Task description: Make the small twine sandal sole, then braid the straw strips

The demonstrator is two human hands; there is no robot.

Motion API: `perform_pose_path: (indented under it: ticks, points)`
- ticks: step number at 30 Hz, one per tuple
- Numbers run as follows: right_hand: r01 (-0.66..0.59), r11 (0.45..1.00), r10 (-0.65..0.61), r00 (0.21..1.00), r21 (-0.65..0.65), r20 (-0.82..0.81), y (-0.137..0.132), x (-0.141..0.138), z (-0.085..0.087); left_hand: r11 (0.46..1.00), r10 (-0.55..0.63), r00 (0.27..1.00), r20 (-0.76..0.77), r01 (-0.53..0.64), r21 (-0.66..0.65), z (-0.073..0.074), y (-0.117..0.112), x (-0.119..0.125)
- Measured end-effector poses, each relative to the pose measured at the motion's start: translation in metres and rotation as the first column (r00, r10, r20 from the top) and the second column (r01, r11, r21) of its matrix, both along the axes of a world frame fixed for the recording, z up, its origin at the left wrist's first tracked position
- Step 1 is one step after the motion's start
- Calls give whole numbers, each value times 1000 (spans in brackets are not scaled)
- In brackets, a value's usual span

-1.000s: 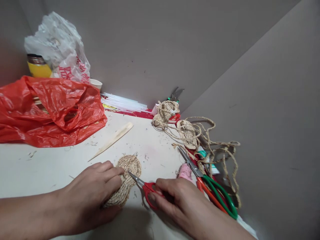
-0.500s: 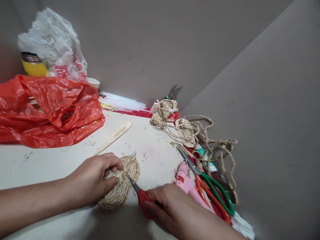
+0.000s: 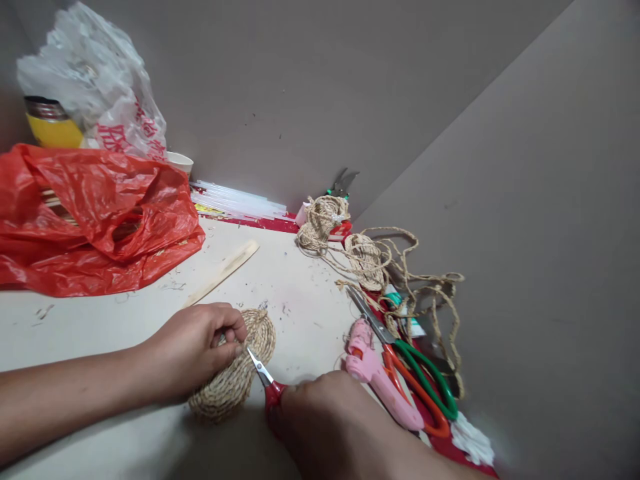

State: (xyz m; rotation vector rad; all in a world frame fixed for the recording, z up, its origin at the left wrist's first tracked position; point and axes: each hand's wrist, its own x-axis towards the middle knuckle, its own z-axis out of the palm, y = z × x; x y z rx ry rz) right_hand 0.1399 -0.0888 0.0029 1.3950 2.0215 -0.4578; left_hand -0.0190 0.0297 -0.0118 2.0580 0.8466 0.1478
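A flat figure-eight piece of coiled straw cord (image 3: 227, 387) lies on the table in front of me. My left hand (image 3: 213, 343) rests over its left side, thumb and fingers pinched together near its narrow middle; whatever is between the fingertips is too small to make out. In my right hand (image 3: 325, 413) is a small pair of scissors (image 3: 263, 373) with red handles. Their pointed blades look closed and reach to the left fingertips, just above the cord. The fingers around the handles are partly hidden.
At right lie a pink glue gun (image 3: 380, 383), large scissors (image 3: 400, 353) with green and orange handles, and tangled straw rope (image 3: 445, 293). A wooden strip (image 3: 225, 270), glue sticks (image 3: 240, 200) and a red plastic bag (image 3: 100, 227) lie beyond my left hand. Grey walls enclose the back and right.
My right hand has rolled over, so the scissors now show their blades shining. Their tips have come closer to the left fingertips. The left hand keeps its pinch; the whole view has shifted slightly.
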Motion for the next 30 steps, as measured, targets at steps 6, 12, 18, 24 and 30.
perform_pose_path:
  ticks: [6, 12, 18, 24, 30]
  points:
    - [19, 999, -25, 994, -50, -111, 5, 0, 7, 996, -43, 999, -7, 43, 73, 2, 1, -1]
    - [116, 992, -109, 985, 52, -132, -1, 0, 23, 989, -54, 999, -2, 54, 138, 1, -1, -1]
    - [135, 989, -123, 978, 59, -166, -12, 7, 3, 989, -67, 998, -21, 69, 130, 4, -1, -1]
    - [331, 943, -323, 889, -31, -324, -11, 14, 17, 985, -80, 997, -17, 81, 152, 2, -2, -2]
    - [411, 912, -372, 820, -6, -436, -20, 16, 39, 988, -93, 995, -33, 96, 121, 7, -3, -2]
